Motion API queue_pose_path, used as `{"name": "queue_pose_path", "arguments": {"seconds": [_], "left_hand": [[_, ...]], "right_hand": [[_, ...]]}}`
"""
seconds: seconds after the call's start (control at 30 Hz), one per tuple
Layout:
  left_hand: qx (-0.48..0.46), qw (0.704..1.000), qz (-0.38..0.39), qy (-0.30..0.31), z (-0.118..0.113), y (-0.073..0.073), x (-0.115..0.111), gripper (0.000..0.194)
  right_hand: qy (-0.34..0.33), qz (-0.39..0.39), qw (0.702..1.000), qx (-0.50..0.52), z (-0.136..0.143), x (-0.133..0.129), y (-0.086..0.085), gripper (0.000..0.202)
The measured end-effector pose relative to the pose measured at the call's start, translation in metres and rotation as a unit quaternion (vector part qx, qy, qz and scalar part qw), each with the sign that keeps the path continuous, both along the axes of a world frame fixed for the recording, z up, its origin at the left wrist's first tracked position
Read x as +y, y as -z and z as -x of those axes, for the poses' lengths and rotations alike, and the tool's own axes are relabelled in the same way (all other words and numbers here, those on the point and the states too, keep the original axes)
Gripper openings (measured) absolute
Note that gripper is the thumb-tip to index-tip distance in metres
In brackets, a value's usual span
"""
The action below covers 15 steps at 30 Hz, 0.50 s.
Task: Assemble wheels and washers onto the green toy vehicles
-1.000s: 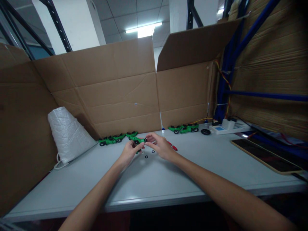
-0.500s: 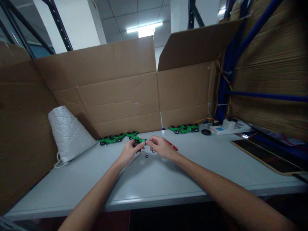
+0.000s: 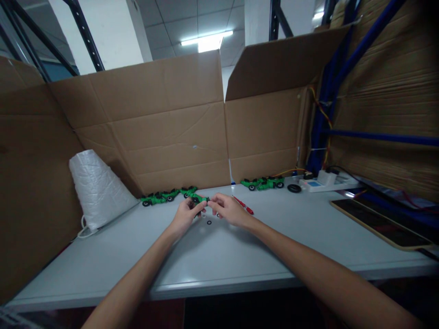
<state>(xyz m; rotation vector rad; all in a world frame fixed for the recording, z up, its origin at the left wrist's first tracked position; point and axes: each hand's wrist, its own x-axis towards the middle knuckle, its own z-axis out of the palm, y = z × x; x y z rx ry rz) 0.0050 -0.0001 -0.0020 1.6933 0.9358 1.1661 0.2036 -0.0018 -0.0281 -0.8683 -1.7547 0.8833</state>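
Observation:
Held between both hands over the middle of the table is a green toy car (image 3: 198,198) with dark parts. My left hand (image 3: 185,214) is closed around its left and near side. The fingers of my right hand (image 3: 227,209) are pinched at its right end, on a small dark part too small to name. Just below the hands a small black ring (image 3: 209,222) lies on the tabletop, and a second ring shows partly under my right fingers. A red screwdriver-like tool (image 3: 244,205) lies right beyond my right hand.
Green toy cars stand along the cardboard wall (image 3: 178,132), some at the left (image 3: 159,198) and some at the right (image 3: 262,183), near a black ring (image 3: 294,188). A white wrapped bundle (image 3: 99,189) leans at left. A power strip (image 3: 325,182) and dark flat panel (image 3: 380,224) lie right.
My right fingertips have shifted very slightly at the end of the green car. The camera view has moved a little; both hands otherwise stay in place.

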Motion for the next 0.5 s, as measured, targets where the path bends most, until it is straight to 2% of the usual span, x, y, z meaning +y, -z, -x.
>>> {"name": "queue_pose_path", "arguments": {"seconds": [0.1, 0.2, 0.33, 0.5], "left_hand": [[0.002, 1.0, 0.007, 0.008, -0.0011, -0.0019, -0.0023, 0.053], [0.003, 1.0, 0.01, -0.006, -0.0013, -0.0023, -0.0029, 0.051], [-0.004, 1.0, 0.014, -0.014, 0.0, -0.0007, -0.0013, 0.049], [0.003, 1.0, 0.019, 0.005, 0.0008, -0.0001, -0.0001, 0.054]], "right_hand": [[0.018, -0.005, 1.0, -0.013, -0.0007, 0.0004, 0.0007, 0.044], [0.031, -0.015, 0.999, 0.009, -0.0002, -0.0017, -0.0005, 0.033], [0.006, -0.029, 1.0, 0.001, -0.0001, -0.0037, -0.0018, 0.037], [0.02, -0.022, 0.999, -0.044, -0.0015, -0.0026, -0.0012, 0.028]]}}
